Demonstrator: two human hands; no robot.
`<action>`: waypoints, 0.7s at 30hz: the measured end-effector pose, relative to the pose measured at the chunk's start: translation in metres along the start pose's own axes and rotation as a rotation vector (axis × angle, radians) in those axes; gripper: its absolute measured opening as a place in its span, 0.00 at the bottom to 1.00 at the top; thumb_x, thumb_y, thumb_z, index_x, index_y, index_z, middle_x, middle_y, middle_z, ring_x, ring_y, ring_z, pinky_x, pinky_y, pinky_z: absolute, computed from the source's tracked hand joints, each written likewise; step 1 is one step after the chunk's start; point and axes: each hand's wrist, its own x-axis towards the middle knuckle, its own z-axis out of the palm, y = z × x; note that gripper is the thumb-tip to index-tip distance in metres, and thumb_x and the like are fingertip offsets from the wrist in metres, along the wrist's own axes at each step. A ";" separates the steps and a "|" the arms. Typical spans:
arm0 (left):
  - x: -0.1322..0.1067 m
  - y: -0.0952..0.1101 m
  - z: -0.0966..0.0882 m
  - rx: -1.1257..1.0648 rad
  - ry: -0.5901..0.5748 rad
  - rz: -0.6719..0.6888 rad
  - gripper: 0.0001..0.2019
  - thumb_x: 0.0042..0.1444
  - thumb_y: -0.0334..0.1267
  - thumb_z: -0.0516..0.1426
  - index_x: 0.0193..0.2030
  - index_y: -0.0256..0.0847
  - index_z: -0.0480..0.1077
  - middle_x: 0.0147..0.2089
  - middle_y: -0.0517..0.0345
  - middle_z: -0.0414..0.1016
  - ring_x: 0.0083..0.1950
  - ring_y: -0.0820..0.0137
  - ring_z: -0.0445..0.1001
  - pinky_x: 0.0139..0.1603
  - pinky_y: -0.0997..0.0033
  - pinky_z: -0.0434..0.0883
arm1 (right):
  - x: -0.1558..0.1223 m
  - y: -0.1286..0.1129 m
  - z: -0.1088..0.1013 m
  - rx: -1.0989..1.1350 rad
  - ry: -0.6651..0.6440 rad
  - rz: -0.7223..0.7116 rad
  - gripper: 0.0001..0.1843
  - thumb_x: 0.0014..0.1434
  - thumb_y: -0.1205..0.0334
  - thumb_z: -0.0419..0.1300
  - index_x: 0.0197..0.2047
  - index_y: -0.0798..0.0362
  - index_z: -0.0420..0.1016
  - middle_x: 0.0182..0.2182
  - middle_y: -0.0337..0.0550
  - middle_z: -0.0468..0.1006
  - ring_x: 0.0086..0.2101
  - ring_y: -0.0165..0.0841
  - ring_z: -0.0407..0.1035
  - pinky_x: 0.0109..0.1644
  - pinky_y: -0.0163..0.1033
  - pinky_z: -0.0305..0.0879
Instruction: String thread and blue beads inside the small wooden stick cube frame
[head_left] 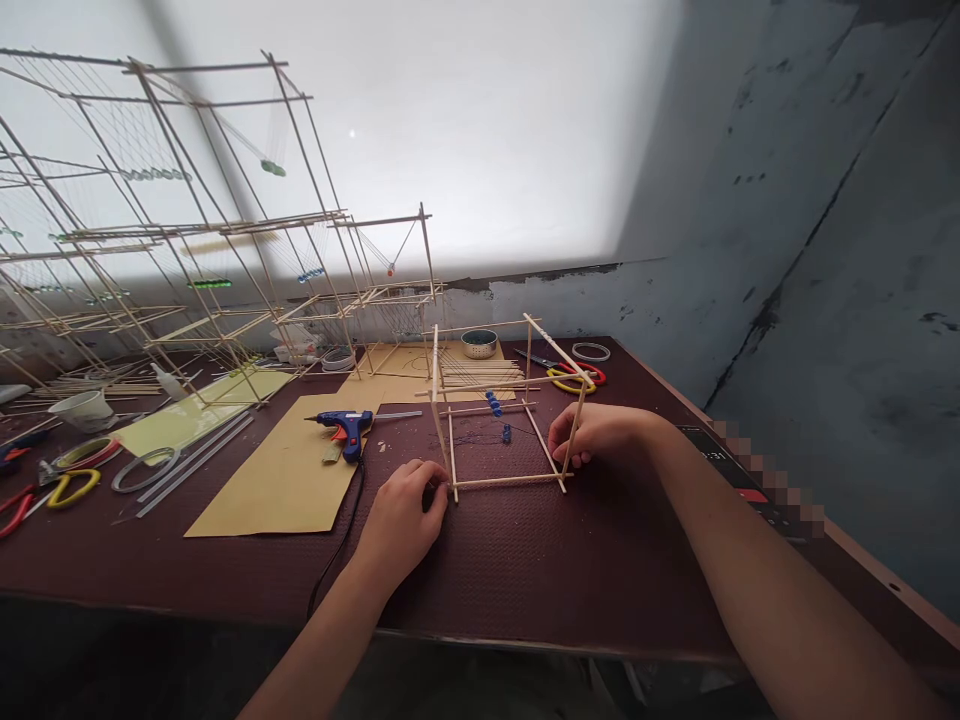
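Observation:
A small cube frame of thin wooden sticks (501,408) stands on the dark brown table (570,580), with blue beads (493,403) strung on thread inside it. My left hand (405,515) is closed at the frame's near left bottom corner, fingers pinched against the stick there. My right hand (589,433) is closed around the near right upright stick, close to its base.
A blue glue gun (346,425) lies on yellow card (281,478) left of the frame. Larger stick frames (172,260) stand at the back left. Yellow and red scissors (574,376), a tin (479,343), tape rings and glue sticks (191,460) lie around.

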 end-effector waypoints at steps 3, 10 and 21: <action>-0.003 0.003 -0.005 -0.062 0.135 -0.096 0.08 0.62 0.39 0.55 0.36 0.43 0.73 0.35 0.56 0.76 0.37 0.64 0.73 0.40 0.66 0.65 | -0.007 -0.002 -0.008 -0.056 0.067 0.057 0.10 0.45 0.56 0.67 0.28 0.54 0.78 0.27 0.45 0.81 0.30 0.35 0.74 0.31 0.34 0.66; -0.011 0.035 -0.048 -1.502 0.287 -0.443 0.31 0.66 0.54 0.41 0.17 0.39 0.63 0.14 0.64 0.47 0.16 0.76 0.48 0.19 0.72 0.47 | -0.102 -0.035 0.026 -0.478 0.601 0.303 0.13 0.57 0.53 0.59 0.26 0.51 0.77 0.25 0.45 0.78 0.24 0.36 0.71 0.25 0.38 0.56; -0.004 0.063 -0.037 -2.220 0.121 -0.511 0.24 0.67 0.49 0.44 0.21 0.37 0.57 0.19 0.68 0.39 0.18 0.79 0.43 0.19 0.76 0.42 | -0.076 -0.120 0.235 -0.175 1.069 -1.068 0.09 0.64 0.66 0.54 0.34 0.53 0.74 0.29 0.41 0.74 0.29 0.30 0.68 0.33 0.34 0.68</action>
